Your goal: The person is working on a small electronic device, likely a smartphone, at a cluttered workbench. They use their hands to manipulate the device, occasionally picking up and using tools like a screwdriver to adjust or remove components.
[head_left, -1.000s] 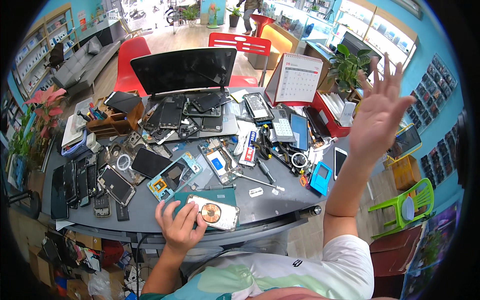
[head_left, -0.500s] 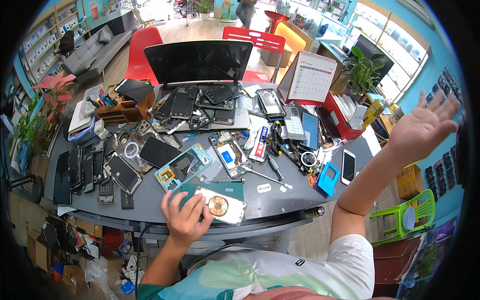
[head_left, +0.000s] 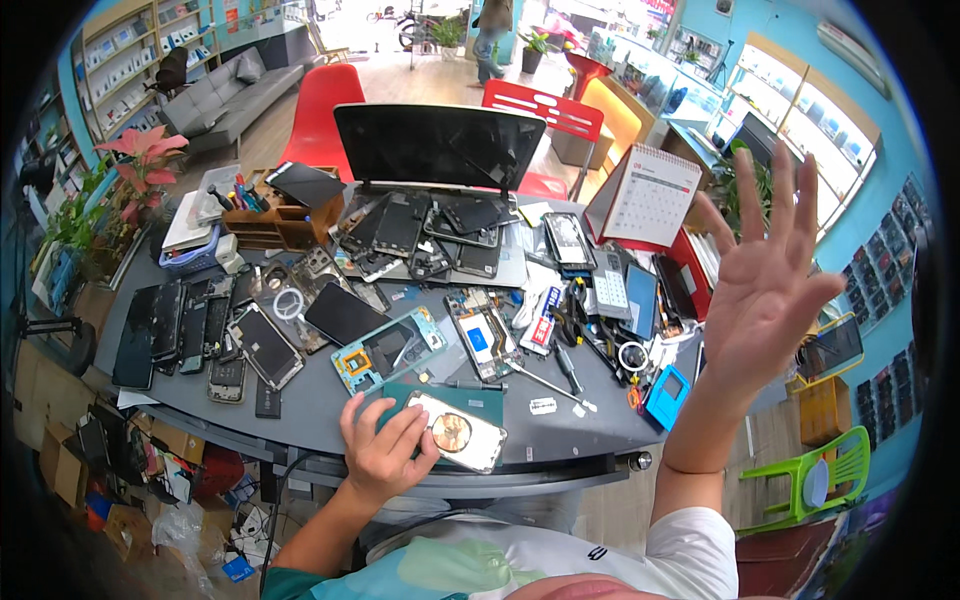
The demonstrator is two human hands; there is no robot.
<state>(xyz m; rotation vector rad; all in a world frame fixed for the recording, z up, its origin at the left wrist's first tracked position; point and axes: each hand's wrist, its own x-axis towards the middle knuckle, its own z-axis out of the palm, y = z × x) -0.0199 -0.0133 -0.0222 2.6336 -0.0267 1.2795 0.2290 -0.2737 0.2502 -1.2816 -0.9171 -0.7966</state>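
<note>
1. Your left hand (head_left: pixel 388 455) gripped the phone (head_left: pixel 481 441) by its left end, fingers over the upper face, probably to steady it.
2. The phone was at the near edge of the surface (head_left: pixel 590 437), over the mat (head_left: pixel 482 401), coil (head_left: pixel 452 433) side up, which left the coil in plain sight. Whether it rested flat or was slightly lifted, you couldn't tell from this view.
3. Your right hand (head_left: pixel 765 290) was up at the right, palm bare and fingers spread, holding nothing.
4. Just beyond the mat lay the blue frame (head_left: pixel 425 336); the blade (head_left: pixel 542 406) and screwdriver (head_left: pixel 570 370) lay to its right, perhaps for easy reach.
5. Black phones (head_left: pixel 168 328) were bunched at the far left, apparently grouped by kind.
</note>
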